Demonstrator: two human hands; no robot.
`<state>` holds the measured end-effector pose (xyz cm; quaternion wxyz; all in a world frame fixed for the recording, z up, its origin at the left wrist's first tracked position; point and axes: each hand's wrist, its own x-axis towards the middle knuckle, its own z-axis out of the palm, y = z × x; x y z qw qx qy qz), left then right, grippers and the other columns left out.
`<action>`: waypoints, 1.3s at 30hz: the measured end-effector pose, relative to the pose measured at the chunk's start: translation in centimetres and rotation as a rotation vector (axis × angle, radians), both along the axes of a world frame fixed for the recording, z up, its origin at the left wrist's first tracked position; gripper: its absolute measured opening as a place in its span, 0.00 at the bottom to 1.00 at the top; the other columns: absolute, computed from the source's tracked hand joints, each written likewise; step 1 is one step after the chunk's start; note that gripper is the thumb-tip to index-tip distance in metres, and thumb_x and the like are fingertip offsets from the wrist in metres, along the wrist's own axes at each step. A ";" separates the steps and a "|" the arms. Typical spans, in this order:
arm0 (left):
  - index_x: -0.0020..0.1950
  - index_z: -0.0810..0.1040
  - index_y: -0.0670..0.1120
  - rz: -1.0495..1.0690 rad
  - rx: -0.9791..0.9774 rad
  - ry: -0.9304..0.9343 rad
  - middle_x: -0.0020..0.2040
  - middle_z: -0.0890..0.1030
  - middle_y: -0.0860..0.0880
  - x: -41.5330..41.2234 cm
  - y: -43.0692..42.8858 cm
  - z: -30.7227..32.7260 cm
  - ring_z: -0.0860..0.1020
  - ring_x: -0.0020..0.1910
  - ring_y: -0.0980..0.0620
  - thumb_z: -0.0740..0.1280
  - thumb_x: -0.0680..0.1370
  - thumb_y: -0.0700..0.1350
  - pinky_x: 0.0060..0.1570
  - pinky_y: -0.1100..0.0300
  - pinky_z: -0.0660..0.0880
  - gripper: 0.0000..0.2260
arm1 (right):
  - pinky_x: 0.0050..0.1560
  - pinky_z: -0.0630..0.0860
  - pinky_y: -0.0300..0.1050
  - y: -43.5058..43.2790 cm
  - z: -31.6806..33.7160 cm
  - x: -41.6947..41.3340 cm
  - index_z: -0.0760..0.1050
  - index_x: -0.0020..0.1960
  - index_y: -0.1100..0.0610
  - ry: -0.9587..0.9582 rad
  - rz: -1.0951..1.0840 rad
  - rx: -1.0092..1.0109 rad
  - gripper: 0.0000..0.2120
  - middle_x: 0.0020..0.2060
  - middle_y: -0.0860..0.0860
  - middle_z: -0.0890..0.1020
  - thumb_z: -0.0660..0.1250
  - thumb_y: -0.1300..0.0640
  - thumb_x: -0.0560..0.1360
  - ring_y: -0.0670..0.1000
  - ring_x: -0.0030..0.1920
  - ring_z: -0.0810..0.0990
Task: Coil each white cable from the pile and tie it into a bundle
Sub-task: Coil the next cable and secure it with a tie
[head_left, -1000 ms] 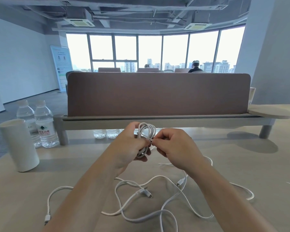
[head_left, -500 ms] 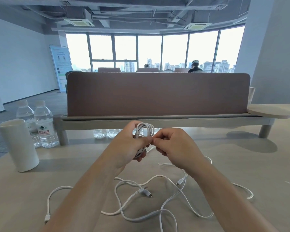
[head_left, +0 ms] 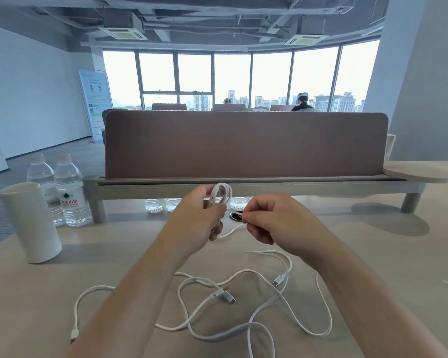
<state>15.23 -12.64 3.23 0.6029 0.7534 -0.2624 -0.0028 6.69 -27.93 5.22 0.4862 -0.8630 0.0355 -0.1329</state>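
White: one coiled cable [head_left: 221, 196], one cup [head_left: 30, 220]

A pale table [head_left: 49, 306] bears loose white cables [head_left: 224, 295], a white cup [head_left: 31, 223], two bottles [head_left: 71, 192].

**Backlit desk in hazy daylight, seen through a wide-angle lens**

Daylight floods in from the windows [head_left: 230, 71] at 12 o'clock, which are blown out almost to white, and the ceiling [head_left: 217, 21] above them is dim. The desk [head_left: 373, 254] is evenly lit. The shelf [head_left: 243, 186] casts a soft shadow at 3 o'clock, and the cup [head_left: 29, 223] at 9 o'clock casts another. The coiled cable [head_left: 221, 193] at centre and the loose cables [head_left: 223, 295] at 6 o'clock look sharp. Straight lines bow toward the edges, and the skyline [head_left: 331, 102] is hazy.
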 end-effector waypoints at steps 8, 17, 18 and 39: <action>0.57 0.74 0.46 -0.074 0.068 -0.048 0.33 0.77 0.46 -0.6 -1.0 -0.4 0.72 0.26 0.52 0.63 0.81 0.38 0.26 0.64 0.68 0.06 | 0.31 0.66 0.41 1.1 -0.2 0.0 0.79 0.40 0.63 0.064 0.015 -0.130 0.11 0.23 0.48 0.75 0.64 0.58 0.78 0.48 0.25 0.66; 0.59 0.76 0.46 -0.087 -0.042 0.067 0.37 0.78 0.42 0.0 -0.7 -0.5 0.72 0.29 0.48 0.66 0.81 0.40 0.29 0.58 0.68 0.07 | 0.32 0.63 0.42 1.0 -0.1 0.0 0.80 0.39 0.59 0.021 -0.002 -0.027 0.11 0.21 0.45 0.70 0.64 0.60 0.78 0.46 0.24 0.64; 0.59 0.76 0.46 -0.083 -0.049 0.069 0.37 0.78 0.42 0.2 -0.6 -0.4 0.72 0.30 0.48 0.66 0.82 0.40 0.29 0.58 0.68 0.07 | 0.33 0.63 0.43 1.0 0.0 0.0 0.80 0.37 0.58 0.009 -0.013 -0.011 0.12 0.21 0.45 0.70 0.64 0.60 0.78 0.47 0.24 0.63; 0.46 0.75 0.44 0.025 0.183 -0.132 0.25 0.76 0.54 -0.6 -0.9 -0.5 0.72 0.23 0.57 0.62 0.84 0.46 0.26 0.66 0.66 0.09 | 0.31 0.69 0.39 0.9 -0.5 0.2 0.80 0.42 0.64 0.052 0.025 -0.168 0.12 0.28 0.54 0.80 0.63 0.57 0.79 0.48 0.26 0.69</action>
